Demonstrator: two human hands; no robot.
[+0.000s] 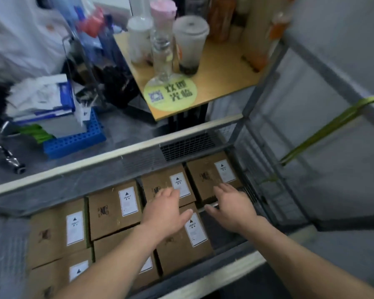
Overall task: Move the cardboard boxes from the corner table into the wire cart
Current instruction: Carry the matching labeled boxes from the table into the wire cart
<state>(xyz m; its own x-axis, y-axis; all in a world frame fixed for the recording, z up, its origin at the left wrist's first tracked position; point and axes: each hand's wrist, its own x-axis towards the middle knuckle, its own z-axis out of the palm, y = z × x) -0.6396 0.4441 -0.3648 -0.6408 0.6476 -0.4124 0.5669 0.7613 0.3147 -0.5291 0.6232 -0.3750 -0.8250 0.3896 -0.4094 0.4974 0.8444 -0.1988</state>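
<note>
With my left hand and right hand both flat-fingered and holding nothing over the cardboard boxes packed in the wire cart at lower centre, I'd press the rows snug, keeping knuckles off the mesh wall at right and saving the dark gap by my right wrist for the next box.

The near middle box is largely hidden by the left forearm, the near-left box is cut by the lower edge, the label print is unreadable, and the far bottles are blurred and cropped.
</note>
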